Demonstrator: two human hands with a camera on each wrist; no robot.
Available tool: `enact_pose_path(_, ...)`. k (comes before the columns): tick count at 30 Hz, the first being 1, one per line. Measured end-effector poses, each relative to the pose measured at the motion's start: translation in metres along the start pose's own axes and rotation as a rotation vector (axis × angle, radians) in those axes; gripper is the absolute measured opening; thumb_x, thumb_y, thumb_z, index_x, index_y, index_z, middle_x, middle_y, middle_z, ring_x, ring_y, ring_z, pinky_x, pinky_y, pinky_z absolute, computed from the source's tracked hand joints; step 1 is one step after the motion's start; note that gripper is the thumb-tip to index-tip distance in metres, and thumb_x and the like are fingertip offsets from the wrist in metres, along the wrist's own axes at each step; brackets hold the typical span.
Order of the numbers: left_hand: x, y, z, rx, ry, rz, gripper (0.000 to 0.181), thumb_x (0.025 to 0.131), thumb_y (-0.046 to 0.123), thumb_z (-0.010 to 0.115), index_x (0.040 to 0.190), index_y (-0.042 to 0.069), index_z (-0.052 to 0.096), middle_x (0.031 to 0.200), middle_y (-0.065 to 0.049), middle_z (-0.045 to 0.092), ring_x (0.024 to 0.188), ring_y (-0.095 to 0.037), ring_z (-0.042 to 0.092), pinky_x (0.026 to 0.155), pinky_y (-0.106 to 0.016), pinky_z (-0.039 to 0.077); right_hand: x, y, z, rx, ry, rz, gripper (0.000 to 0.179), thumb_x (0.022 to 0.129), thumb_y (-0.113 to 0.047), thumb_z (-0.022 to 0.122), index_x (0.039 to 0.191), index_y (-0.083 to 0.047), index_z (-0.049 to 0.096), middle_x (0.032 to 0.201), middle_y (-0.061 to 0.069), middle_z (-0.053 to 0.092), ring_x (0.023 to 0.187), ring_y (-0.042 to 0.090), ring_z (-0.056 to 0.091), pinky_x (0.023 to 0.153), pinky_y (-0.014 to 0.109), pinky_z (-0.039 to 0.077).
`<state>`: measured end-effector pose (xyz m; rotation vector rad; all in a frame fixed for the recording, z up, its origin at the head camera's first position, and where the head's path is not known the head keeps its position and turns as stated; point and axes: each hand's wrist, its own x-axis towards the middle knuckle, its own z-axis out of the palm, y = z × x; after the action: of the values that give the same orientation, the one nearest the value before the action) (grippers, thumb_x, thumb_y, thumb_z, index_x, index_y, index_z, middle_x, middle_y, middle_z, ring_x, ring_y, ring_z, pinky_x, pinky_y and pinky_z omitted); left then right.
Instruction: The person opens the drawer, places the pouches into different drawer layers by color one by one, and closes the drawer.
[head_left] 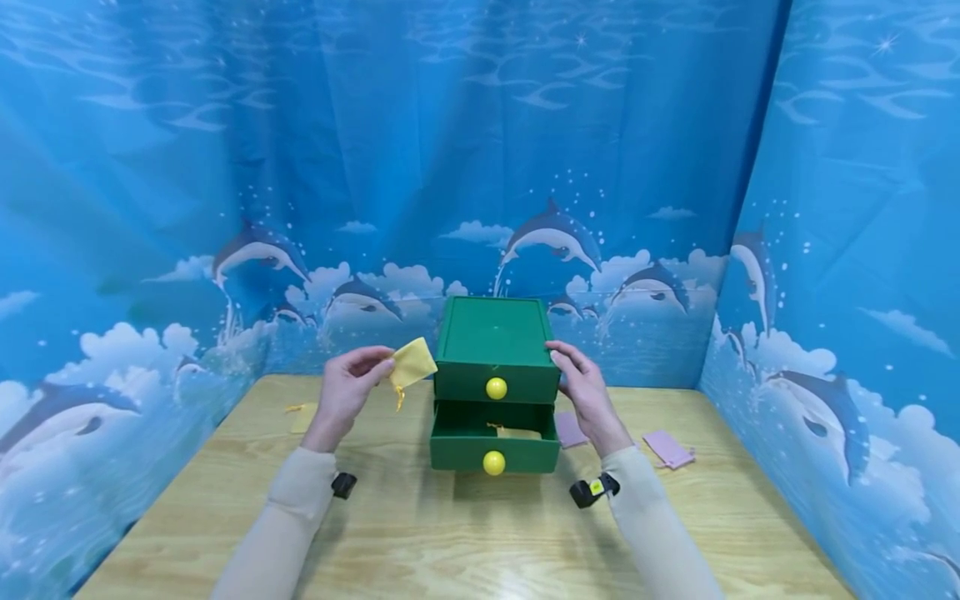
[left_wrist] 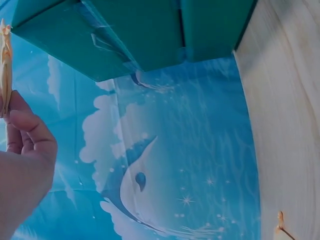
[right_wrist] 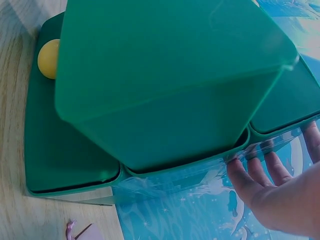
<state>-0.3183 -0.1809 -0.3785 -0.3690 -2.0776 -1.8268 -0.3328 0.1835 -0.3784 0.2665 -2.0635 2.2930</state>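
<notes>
My left hand (head_left: pixel 351 392) pinches a small yellow drawstring pouch (head_left: pixel 414 363) between thumb and fingers, left of the green drawer cabinet (head_left: pixel 495 329). The pouch's orange cord hangs down; in the left wrist view the pouch (left_wrist: pixel 6 70) shows edge-on. A drawer (head_left: pixel 457 452) with a yellow knob (head_left: pixel 493 463) is pulled out below the cabinet's top drawer. Inside lies another yellow pouch (head_left: pixel 519 433). My right hand (head_left: pixel 588 400) rests against the cabinet's right side near the top, its fingertips (right_wrist: pixel 235 167) touching the side wall by the pulled-out drawer.
Two pink pouches, one close by the cabinet (head_left: pixel 572 430) and one farther right (head_left: pixel 669 450), lie on the wooden table (head_left: pixel 420 533). Another yellow pouch (head_left: pixel 302 418) lies at the left, behind my left wrist. A blue dolphin-print curtain (head_left: pixel 405 208) encloses the table's back and sides.
</notes>
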Motion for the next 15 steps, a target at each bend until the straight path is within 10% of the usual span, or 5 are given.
enact_pose_path(15, -0.002, 0.002, 0.016, -0.087, -0.044, 0.024, 0.031, 0.09, 0.01, 0.071, 0.115, -0.008, 0.066, 0.095, 0.005, 0.07, 0.079, -0.007, 0.065, 0.065, -0.019, 0.055, 0.003, 0.003, -0.001, -0.009, -0.003, -0.005, 0.048, 0.102, -0.034, 0.053, 0.142, -0.008, 0.049, 0.154, 0.004, 0.037, 0.136, 0.025, 0.04, 0.113, 0.053, 0.035)
